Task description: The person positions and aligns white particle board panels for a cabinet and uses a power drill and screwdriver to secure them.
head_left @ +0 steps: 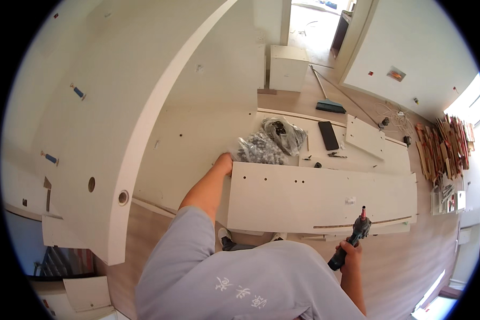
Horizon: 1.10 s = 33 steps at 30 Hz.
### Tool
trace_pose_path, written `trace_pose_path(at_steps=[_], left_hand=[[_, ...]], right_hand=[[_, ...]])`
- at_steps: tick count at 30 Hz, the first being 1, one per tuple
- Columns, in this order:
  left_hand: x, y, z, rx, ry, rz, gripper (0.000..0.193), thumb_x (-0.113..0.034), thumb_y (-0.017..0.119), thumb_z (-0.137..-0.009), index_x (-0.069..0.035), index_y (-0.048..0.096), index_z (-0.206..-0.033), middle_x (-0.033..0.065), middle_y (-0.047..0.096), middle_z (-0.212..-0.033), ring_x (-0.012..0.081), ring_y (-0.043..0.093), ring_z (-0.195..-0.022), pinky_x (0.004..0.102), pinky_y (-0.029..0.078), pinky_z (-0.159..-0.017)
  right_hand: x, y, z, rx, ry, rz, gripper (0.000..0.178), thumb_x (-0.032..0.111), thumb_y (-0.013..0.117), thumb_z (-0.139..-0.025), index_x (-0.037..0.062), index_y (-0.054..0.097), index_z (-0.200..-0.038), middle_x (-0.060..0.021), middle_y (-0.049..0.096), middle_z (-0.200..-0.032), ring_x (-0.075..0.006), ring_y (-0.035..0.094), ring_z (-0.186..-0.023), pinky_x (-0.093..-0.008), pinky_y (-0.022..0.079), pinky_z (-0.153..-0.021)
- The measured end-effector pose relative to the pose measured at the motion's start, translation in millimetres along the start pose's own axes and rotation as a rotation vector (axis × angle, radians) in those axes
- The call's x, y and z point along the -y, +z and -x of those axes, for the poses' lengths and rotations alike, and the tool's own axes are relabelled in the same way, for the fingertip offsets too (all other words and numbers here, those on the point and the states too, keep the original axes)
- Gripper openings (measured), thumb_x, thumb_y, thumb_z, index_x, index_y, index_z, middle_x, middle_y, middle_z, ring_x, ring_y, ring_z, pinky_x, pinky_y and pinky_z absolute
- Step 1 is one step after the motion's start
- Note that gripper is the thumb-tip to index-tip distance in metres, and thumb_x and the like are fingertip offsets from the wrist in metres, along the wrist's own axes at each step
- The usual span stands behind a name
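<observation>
In my right hand [349,252] is a dark cordless drill [360,229], gripped by its handle with the red-tipped bit pointing away from me. My left arm reaches forward, and my left hand [226,163] is at the far left corner of a long white panel [325,198]. Its fingers are hidden, so I cannot tell what they hold. Right beside that hand lies a clear plastic bag of small grey fittings [261,149]. A second clear bag [288,134] with dark pieces inside touches it.
A tall white panel [144,114] stands at my left. Beyond the long panel are a black phone [328,135], a drill bit [337,155] and a smaller white board [365,136]. Farther off are a broom [330,106], a white cabinet box [288,69] and stacked wood strips [447,146].
</observation>
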<state>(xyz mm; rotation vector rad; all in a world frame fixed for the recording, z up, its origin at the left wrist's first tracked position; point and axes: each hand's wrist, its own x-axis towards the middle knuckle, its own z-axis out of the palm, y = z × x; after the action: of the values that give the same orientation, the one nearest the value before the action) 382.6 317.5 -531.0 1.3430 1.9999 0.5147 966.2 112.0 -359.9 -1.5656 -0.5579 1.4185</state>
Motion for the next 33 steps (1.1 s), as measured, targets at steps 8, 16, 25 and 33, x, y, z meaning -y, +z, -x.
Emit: trace_pose_path(at_steps=[8, 16, 25, 33], left_hand=[[5, 10, -17, 0.084, -0.003, -0.055, 0.046, -0.028, 0.084, -0.075, -0.005, 0.076, -0.113, 0.0156, 0.077, -0.104, 0.0287, 0.072, -0.092, 0.0420, 0.056, -0.085], [-16, 5, 9, -0.060, -0.083, 0.145, 0.040, -0.016, 0.081, -0.077, 0.002, 0.073, -0.112, 0.0164, 0.077, -0.097, 0.0294, 0.073, -0.088, 0.0407, 0.057, -0.079], [-1, -21, 39, -0.139, -0.349, 0.824, 0.029, 0.004, 0.070, -0.082, 0.000, 0.068, -0.110, 0.0070, 0.069, -0.087, 0.0190, 0.067, -0.069, 0.0305, 0.055, -0.057], [16, -28, 70, -0.364, -0.405, 0.874, 0.024, 0.007, 0.070, -0.085, 0.000, 0.068, -0.108, 0.0078, 0.069, -0.093, 0.0186, 0.069, -0.077, 0.0315, 0.062, -0.065]], right_hand=[[5, 5, 14, -0.019, 0.039, -0.016, 0.033, 0.003, 0.073, -0.079, 0.0026, 0.053, -0.104, -0.0096, 0.063, -0.083, -0.0230, 0.067, -0.070, -0.0372, 0.056, -0.064], [6, 0, 16, -0.030, -0.003, 0.015, 0.033, 0.003, 0.074, -0.077, 0.0027, 0.055, -0.104, -0.0079, 0.063, -0.086, -0.0215, 0.067, -0.073, -0.0354, 0.055, -0.067], [38, 9, 15, 0.154, -0.341, -0.141, 0.046, 0.002, 0.081, -0.070, 0.0058, 0.058, -0.109, -0.0060, 0.064, -0.093, -0.0187, 0.065, -0.085, -0.0321, 0.054, -0.077], [47, 35, 8, 0.239, -0.254, -0.076, 0.048, 0.001, 0.077, -0.067, 0.0055, 0.058, -0.110, -0.0075, 0.063, -0.092, -0.0196, 0.064, -0.083, -0.0322, 0.054, -0.076]])
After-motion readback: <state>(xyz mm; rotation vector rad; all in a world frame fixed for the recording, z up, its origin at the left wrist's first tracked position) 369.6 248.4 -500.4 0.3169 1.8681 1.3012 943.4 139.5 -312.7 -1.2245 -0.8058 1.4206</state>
